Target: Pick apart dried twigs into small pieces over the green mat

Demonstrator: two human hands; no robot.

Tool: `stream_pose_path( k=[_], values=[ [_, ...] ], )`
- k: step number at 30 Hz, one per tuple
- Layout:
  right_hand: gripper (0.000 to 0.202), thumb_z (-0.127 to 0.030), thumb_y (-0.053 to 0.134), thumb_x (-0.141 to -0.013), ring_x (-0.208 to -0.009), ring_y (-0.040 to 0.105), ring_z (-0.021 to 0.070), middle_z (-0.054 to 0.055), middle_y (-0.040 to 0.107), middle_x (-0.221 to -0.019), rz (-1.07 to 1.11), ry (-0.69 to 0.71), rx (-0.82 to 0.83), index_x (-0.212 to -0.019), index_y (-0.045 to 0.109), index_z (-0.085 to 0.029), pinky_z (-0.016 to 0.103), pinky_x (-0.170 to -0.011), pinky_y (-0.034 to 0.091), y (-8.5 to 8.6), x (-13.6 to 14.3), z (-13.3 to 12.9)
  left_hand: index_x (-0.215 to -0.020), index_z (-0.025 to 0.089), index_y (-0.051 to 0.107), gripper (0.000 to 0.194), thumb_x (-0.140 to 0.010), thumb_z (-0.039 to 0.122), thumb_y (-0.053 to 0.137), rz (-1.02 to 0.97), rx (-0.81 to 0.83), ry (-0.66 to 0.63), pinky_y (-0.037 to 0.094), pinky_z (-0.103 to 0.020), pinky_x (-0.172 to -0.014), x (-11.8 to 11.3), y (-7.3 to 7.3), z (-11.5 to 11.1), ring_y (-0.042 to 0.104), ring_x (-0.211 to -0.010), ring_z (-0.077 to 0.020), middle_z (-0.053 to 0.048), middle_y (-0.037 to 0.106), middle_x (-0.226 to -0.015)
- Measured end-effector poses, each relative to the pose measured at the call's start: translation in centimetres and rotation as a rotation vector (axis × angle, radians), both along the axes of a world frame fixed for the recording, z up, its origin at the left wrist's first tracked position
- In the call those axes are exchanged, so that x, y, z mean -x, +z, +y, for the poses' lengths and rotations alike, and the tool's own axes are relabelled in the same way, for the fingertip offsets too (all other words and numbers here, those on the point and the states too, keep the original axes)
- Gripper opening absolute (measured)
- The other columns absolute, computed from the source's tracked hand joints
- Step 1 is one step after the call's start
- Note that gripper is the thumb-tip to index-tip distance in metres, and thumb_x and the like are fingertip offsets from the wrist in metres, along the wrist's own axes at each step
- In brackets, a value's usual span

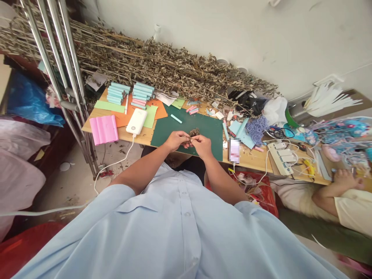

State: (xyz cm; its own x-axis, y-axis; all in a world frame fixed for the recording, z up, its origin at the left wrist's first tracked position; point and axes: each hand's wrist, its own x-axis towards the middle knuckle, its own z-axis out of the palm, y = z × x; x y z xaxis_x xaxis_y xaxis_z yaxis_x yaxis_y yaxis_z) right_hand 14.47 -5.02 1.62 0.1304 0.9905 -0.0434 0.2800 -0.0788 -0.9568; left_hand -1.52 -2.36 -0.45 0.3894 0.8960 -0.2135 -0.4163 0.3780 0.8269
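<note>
My left hand [176, 140] and my right hand [201, 145] meet over the front part of a dark green mat [162, 130]. Both sets of fingers are pinched together on a bit of brown dried plant matter between them. Just behind the fingertips lies a small heap of dried leaves [194, 132]. A short light-blue paper roll [176, 118] rests on the mat behind my left hand. Small pink rolls [193, 111] lie at the mat's back edge.
Stacked blue rolls [116, 93], a white power bank [136, 121] and pink paper [104, 129] are at left. A phone [234, 150], purple yarn [257, 130] and a power strip [280, 158] are at right. Dried stalks [174, 68] line the back. Another person's arm [329, 195] is far right.
</note>
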Motion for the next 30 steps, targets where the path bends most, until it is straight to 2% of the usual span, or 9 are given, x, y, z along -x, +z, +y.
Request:
stream_pose_path(
  k=[3, 6, 9, 14, 17, 19, 22, 27, 30],
  values=[
    [0.013, -0.031, 0.076, -0.068, -0.057, 0.068, 0.0168, 0.0, 0.071, -0.062, 0.338, -0.103, 0.133, -0.076, 0.072, -0.021, 0.031, -0.061, 0.061, -0.9, 0.7, 0.1, -0.084, 0.009, 0.064, 0.031, -0.069, 0.022, 0.088, -0.004, 0.026, 0.028, 0.055, -0.026, -0.049, 0.0, 0.2, 0.0, 0.067, -0.05, -0.0165, -0.005, 0.069, -0.059],
    [0.018, -0.032, 0.078, -0.068, -0.059, 0.069, 0.0161, 0.0, 0.072, -0.066, 0.446, -0.166, 0.161, -0.08, 0.072, -0.021, 0.031, -0.064, 0.063, -1.4, 1.1, 0.1, -0.086, 0.009, 0.064, 0.031, -0.069, 0.02, 0.087, -0.013, 0.04, 0.053, 0.056, -0.026, -0.051, 0.1, 0.3, 0.0, 0.067, -0.05, -0.0158, -0.004, 0.069, -0.06],
    [0.023, -0.039, 0.079, -0.071, -0.064, 0.071, 0.018, 0.001, 0.073, -0.069, 0.328, -0.165, 0.092, -0.085, 0.074, -0.021, 0.034, -0.068, 0.064, -1.4, 0.9, -0.1, -0.088, 0.009, 0.064, 0.032, -0.069, 0.021, 0.087, 0.014, 0.018, 0.036, 0.056, -0.026, -0.052, 0.0, 0.4, -0.1, 0.067, -0.051, -0.0153, -0.004, 0.069, -0.061],
    [0.026, -0.045, 0.072, -0.079, -0.07, 0.073, 0.0215, 0.002, 0.076, -0.075, 0.028, 0.058, 0.01, -0.091, 0.079, -0.022, 0.037, -0.073, 0.064, -0.5, -0.7, -0.4, -0.086, 0.01, 0.065, 0.019, -0.076, 0.018, 0.079, 0.171, -0.083, 0.017, 0.055, -0.023, -0.049, -0.4, 0.3, -0.3, 0.065, -0.049, -0.0135, -0.003, 0.069, -0.059],
    [0.022, -0.042, 0.071, -0.079, -0.066, 0.072, 0.0215, 0.002, 0.074, -0.07, -0.103, 0.106, 0.055, -0.083, 0.078, -0.022, 0.036, -0.068, 0.063, -0.1, -1.5, -0.3, -0.083, 0.01, 0.068, 0.008, -0.078, 0.013, 0.073, 0.315, -0.155, -0.012, 0.052, -0.02, -0.047, -0.7, 0.5, -0.5, 0.064, -0.047, -0.0117, -0.001, 0.067, -0.056],
    [0.016, -0.038, 0.071, -0.076, -0.063, 0.071, 0.0204, 0.001, 0.072, -0.066, -0.117, 0.098, 0.086, -0.075, 0.076, -0.022, 0.034, -0.064, 0.062, 0.0, -1.6, -0.1, -0.082, 0.01, 0.069, 0.004, -0.079, 0.011, 0.071, 0.375, -0.181, -0.027, 0.052, -0.019, -0.047, -0.8, 0.5, -0.7, 0.064, -0.047, -0.0113, 0.0, 0.066, -0.054],
    [0.008, -0.03, 0.071, -0.069, -0.058, 0.068, 0.0177, -0.001, 0.069, -0.061, -0.008, 0.011, 0.123, -0.07, 0.072, -0.022, 0.03, -0.058, 0.059, -0.1, -0.9, 0.0, -0.081, 0.01, 0.069, 0.006, -0.079, 0.014, 0.073, 0.359, -0.2, -0.027, 0.054, -0.021, -0.05, -0.7, 0.2, -0.7, 0.065, -0.048, -0.0116, -0.001, 0.068, -0.056],
    [0.011, -0.029, 0.073, -0.067, -0.053, 0.062, 0.0127, -0.003, 0.065, -0.057, 0.387, -0.237, 0.226, -0.071, 0.069, -0.02, 0.024, -0.052, 0.054, -1.0, 0.6, 0.2, -0.084, 0.01, 0.068, 0.023, -0.074, 0.025, 0.083, 0.184, -0.141, 0.047, 0.059, -0.026, -0.054, -0.3, -0.6, -0.3, 0.068, -0.053, -0.0152, -0.003, 0.069, -0.059],
    [0.016, -0.031, 0.078, -0.066, -0.056, 0.064, 0.0129, -0.003, 0.067, -0.061, 0.412, -0.264, 0.169, -0.076, 0.071, -0.02, 0.025, -0.055, 0.057, -1.3, 0.7, 0.2, -0.087, 0.009, 0.067, 0.034, -0.07, 0.03, 0.088, 0.119, -0.092, 0.062, 0.06, -0.027, -0.056, -0.3, -0.6, -0.3, 0.07, -0.056, -0.0161, -0.004, 0.07, -0.062]
  ],
)
